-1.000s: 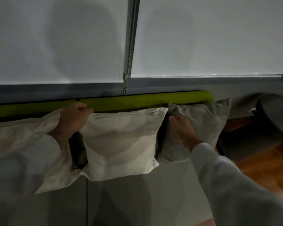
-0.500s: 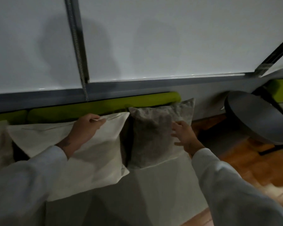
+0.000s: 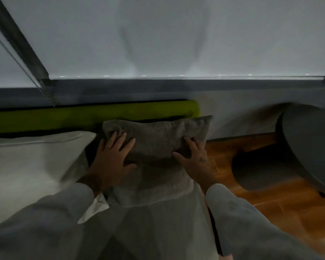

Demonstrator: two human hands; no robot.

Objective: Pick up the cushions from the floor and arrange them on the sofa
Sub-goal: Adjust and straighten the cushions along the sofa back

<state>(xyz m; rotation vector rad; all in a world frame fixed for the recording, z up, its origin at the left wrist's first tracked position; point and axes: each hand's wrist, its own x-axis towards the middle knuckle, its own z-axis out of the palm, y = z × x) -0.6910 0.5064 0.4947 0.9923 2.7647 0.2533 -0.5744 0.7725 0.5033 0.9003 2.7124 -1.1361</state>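
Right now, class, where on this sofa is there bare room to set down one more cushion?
The grey seat in front of the grey textured cushion, between the two sleeves, is bare. The back row is crowded: the cream cushion touches the grey one, with the left hand and right hand on it.

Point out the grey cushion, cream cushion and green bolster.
grey cushion (image 3: 158,136): head view, upper front face between the hands.
cream cushion (image 3: 32,166): head view, middle of its front face.
green bolster (image 3: 94,115): head view, midway along its length.
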